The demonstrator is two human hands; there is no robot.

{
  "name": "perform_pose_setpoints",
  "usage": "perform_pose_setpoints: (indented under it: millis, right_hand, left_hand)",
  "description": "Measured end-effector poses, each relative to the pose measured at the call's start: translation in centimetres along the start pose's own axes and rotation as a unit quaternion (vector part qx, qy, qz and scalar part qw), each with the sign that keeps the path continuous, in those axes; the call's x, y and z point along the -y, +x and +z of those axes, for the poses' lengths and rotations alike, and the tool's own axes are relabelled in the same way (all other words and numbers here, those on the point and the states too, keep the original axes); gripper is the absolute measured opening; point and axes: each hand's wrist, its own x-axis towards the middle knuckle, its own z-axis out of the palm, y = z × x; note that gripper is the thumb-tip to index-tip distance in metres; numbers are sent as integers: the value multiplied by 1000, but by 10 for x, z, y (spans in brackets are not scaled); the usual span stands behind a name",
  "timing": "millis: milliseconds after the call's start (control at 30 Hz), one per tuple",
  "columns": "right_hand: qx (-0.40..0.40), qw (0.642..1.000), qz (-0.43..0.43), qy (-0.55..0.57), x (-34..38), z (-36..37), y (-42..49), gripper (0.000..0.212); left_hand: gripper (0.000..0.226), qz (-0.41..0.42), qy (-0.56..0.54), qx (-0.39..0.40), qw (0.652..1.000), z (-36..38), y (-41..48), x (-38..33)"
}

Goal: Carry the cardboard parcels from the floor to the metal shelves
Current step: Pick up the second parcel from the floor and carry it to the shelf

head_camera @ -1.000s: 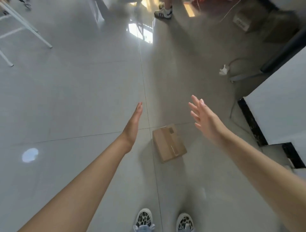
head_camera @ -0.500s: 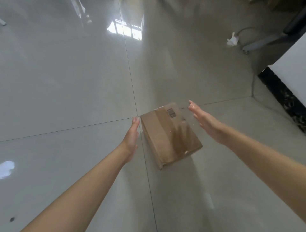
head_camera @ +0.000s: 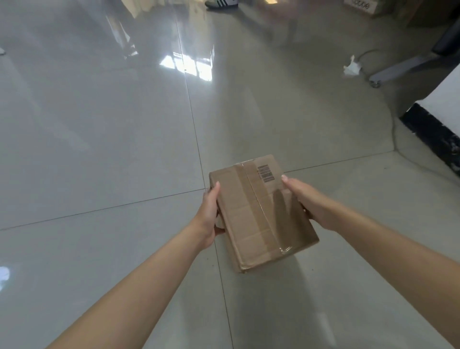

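Head view, looking down past two bare forearms: both hands are clamped on one cardboard parcel [head_camera: 261,214], one on each long side. The left hand [head_camera: 208,215] presses against the parcel's left edge, thumb lying along the top rim, the other fingers hidden beneath or behind the side. The right hand [head_camera: 307,203] grips the opposite edge, thumb on the top face, its fingers wrapped out of sight. Whether the parcel rests on the tiled floor [head_camera: 99,149] or is just clear of it cannot be told; a shadow lies close under its near corner. Between the two hands runs a strip of clear packing tape [head_camera: 258,199] along the parcel's length, and a small barcode label [head_camera: 265,172] sits just beyond the right thumb, toward the far end. Farther out from the grip, to the right, a crumpled white scrap [head_camera: 352,67] lies on the floor near a grey castor leg [head_camera: 398,67]. Beyond the parcel at the top edge, a striped sneaker [head_camera: 220,3] shows.
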Motion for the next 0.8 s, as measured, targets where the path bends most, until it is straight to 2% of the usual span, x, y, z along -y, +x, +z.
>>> perform_pose_setpoints:
  millis: [133,233,333,433,533,667,800]
  right_hand:
    - [-54,990,14,133,28,-3,-2,64]
    - [-55,984,-21,167,55,-6,-7,68]
    - [-35,986,-48,157,74,-6,-14,64]
    - [-33,984,-58,167,79,-6,-22,56]
    - [-62,976,-11,207,68,0,-21,60]
    - [-66,982,5,175,47,13,-23,55]
    - [-15,984,-36,175,30,9,-27,62]
  left_hand:
    - [67,61,-90,-76,991,-7,-3,-32]
    - [67,99,-142,-91,981,-12,-1,-64]
    - [69,108,-107,-50,987,-10,-9,-89]
    - [59,96,-95,-47,990,-11,-21,-90]
    - [57,78,-101,-66,990,-15,-21,-76]
    - [42,108,-42,-82,990,-14,-21,-60]
    - [42,126,33,-15,991,-16,-25,-56]
